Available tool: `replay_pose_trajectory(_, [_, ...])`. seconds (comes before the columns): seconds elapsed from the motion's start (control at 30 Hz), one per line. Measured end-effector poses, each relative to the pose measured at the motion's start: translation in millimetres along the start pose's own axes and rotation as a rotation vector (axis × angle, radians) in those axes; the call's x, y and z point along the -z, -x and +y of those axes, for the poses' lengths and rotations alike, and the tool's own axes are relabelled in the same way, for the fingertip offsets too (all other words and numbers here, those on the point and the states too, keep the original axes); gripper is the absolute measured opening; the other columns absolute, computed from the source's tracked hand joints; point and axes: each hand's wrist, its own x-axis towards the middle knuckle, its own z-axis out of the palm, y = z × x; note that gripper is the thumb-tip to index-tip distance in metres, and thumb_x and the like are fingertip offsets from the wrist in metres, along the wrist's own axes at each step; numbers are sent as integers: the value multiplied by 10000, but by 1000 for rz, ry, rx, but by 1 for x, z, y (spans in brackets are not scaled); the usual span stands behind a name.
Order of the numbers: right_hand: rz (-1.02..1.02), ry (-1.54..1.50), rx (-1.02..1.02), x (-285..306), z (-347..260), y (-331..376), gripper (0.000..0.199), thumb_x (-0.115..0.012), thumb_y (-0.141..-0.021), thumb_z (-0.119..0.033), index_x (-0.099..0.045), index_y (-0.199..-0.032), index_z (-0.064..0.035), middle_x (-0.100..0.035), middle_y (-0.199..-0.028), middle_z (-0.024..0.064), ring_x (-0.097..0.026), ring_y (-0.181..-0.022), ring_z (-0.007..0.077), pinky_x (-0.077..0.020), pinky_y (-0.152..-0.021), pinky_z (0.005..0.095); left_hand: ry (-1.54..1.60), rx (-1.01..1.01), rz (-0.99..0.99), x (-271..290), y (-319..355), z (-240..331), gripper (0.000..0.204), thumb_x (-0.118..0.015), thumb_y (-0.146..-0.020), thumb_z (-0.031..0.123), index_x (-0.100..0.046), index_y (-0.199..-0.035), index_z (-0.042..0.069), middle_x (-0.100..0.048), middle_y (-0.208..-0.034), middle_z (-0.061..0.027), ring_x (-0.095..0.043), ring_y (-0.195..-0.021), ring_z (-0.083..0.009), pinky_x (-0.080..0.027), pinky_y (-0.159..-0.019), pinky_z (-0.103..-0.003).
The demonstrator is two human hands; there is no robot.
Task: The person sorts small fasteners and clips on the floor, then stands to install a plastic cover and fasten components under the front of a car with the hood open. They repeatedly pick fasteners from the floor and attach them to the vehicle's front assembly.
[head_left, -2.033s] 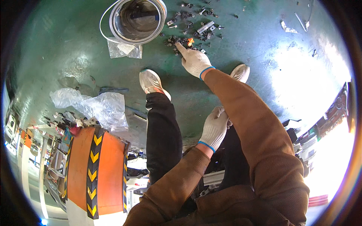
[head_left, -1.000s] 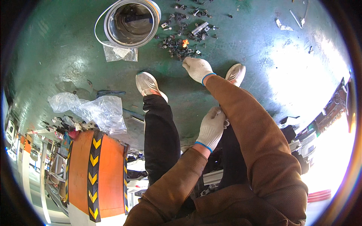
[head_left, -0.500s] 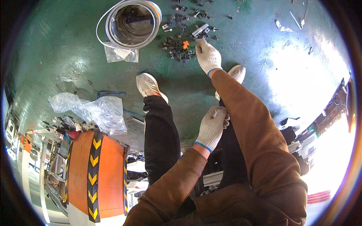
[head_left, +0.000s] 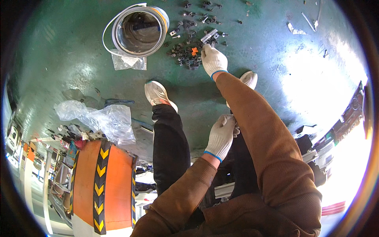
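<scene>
A scattered pile of black plastic clips and screws (head_left: 185, 54) lies on the green floor in front of my feet. Among them are an orange clip (head_left: 194, 51) and a silver metal cylinder (head_left: 209, 35). At the pile's right edge is my right hand (head_left: 214, 60), in a white knit glove, its fingers drawn together and pointing at the parts. What they hold, if anything, is hidden. My left hand (head_left: 221, 136), gloved alike, hovers above my right leg beside the right forearm. Its fingers are curled closed, and their contents cannot be made out.
Left of the pile stands a metal bucket (head_left: 162, 37) with a wire handle, beside a small clear plastic bag (head_left: 136, 64). A crumpled plastic sheet (head_left: 112, 120) lies farther left, near an orange block (head_left: 118, 185) with chevron strips. My shoes (head_left: 157, 94) flank the space below the pile.
My right hand has shifted slightly left along the pile's edge, fingers still together. My left hand stays curled in nearly the same place. The whole view has tilted a little.
</scene>
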Motion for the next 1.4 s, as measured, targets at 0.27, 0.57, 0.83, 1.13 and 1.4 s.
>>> replay_pose_trajectory(0.27, [69, -159, 14, 4, -3, 1, 252, -615, -1123, -345, -688, -1198, -116, -808, -988, 190, -793, -924, 445, -620, -814, 574, -4, -40, -6, -5, -1, -5, 279, -605, -1175, 269, -713, -1205, 13, -716, -941, -28, -651, -796, -109, -512, -723, -276])
replay_pose_trajectory(0.57, [-24, -205, -144, 3, -19, -10, 285, -613, -1121, -359, -740, -1212, -122, -817, -1005, 190, -785, -966, 442, -608, -863, 557, -2, -63, 41, -8, -5, -5, 316, -575, -1193, 294, -710, -1285, 23, -750, -981, -31, -690, -857, -102, -540, -775, -289])
replay_pose_trajectory(0.83, [-52, -382, -22, 20, 4, 12, 277, -653, -1071, -346, -764, -1103, -94, -803, -1029, 202, -761, -993, 467, -598, -862, 541, -102, -3, 12, -2, -16, -13, 288, -653, -1148, 328, -716, -1213, 55, -755, -1019, -40, -720, -879, -144, -570, -798, -316])
replay_pose_trajectory(1.13, [-490, -728, -8, 158, 32, 206, 254, -737, -1036, -243, -780, -1111, -5, -768, -878, 112, -737, -821, 197, -602, -791, 395, -222, -317, 175, 53, 32, 2, 366, -671, -1168, 308, -711, -1420, 46, -781, -1152, -70, -715, -903, -144, -601, -807, -311])
replay_pose_trajectory(1.4, [-571, -819, -194, 255, 8, 369, 282, -754, -1046, -230, -785, -1181, 15, -774, -949, 84, -719, -877, 153, -599, -812, 348, -587, -243, -108, 38, 134, -20, 194, -787, -1093, 187, -799, -1211, 34, -786, -1076, -20, -691, -942, -125, -566, -859, -295])
